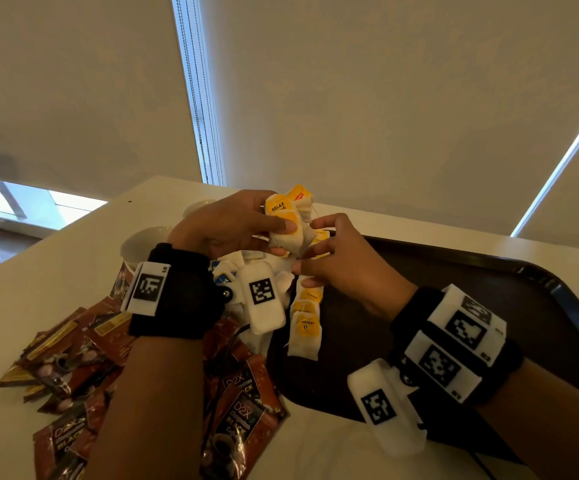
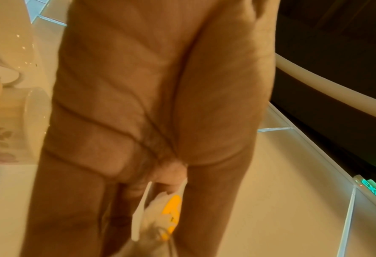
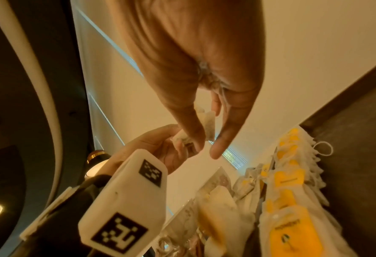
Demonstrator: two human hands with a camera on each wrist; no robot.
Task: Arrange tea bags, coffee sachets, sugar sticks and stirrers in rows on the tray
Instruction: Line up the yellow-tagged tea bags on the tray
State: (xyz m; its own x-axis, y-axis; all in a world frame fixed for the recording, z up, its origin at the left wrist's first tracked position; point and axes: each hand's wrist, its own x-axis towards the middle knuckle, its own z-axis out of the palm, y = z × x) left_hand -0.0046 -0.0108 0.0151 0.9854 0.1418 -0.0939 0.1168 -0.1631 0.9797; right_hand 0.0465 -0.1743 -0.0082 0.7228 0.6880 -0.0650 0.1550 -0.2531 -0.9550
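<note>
Paper tea bags (image 1: 290,225) bunch in my left hand (image 1: 225,223); right hand (image 1: 340,261) pinching one, tangled strings could drag extras onto the row (image 1: 305,320) below.

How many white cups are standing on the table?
2, as far as the head view shows. One white cup stands just beyond the left wrist; a second cup peeks out behind the left hand. The hands and the tea bags may hide more.
</note>
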